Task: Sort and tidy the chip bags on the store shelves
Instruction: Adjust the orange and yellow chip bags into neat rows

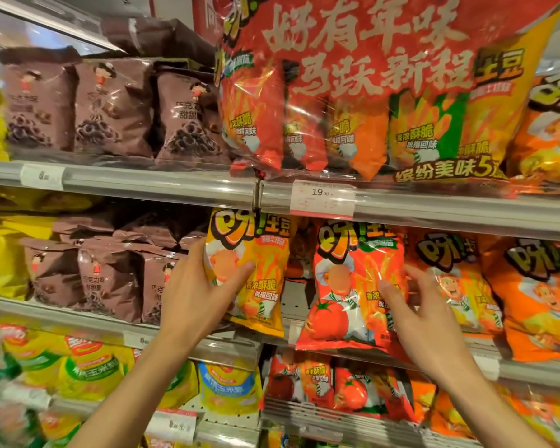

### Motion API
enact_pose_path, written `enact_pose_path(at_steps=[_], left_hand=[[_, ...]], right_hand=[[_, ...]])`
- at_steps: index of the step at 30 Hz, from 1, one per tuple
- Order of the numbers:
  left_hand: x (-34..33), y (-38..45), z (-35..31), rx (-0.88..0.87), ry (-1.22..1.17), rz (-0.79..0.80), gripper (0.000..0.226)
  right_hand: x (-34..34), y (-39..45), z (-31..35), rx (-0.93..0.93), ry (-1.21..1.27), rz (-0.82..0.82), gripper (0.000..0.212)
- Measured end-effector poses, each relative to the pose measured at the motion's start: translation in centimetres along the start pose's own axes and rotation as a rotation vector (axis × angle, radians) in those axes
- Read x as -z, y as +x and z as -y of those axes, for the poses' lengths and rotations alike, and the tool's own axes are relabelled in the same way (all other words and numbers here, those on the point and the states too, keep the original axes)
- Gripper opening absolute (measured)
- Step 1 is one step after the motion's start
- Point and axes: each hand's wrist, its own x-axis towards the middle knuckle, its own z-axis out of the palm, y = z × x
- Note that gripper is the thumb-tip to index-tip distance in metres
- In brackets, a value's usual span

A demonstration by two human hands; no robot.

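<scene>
Her left hand fingers grip the yellow chip bag; right hand fingers pinch the red chip bag alongside.

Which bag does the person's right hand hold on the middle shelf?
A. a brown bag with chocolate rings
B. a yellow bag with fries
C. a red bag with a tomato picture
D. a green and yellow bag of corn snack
C: the right hand grips the edge of the red tomato bag, while the left hand holds the yellow bag.
</scene>
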Motion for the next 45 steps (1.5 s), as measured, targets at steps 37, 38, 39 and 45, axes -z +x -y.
enact_pose_path(at_steps=[37,38,39,45], left_hand=[[1.0,-2.7,1.7,0.031,0.056,-0.08,0.06],[1.0,-2.6,1.8,0.033,0.054,-0.083,0.059],[0.9,-2.6,1.8,0.033,0.051,-0.083,0.059],[0.7,-2.6,2.1,0.046,0.042,-0.084,0.062]], right_hand=[[-11.7,2.6,0.7,0.468,-0.591,-0.246,0.048],[-11.4,2.7,0.6,0.546,-0.617,-0.2,0.053],[-11.0,2.8,0.6,0.618,-0.653,-0.139,0.058],[-10.2,3.8,0.8,0.813,-0.832,0.188,0.076]])
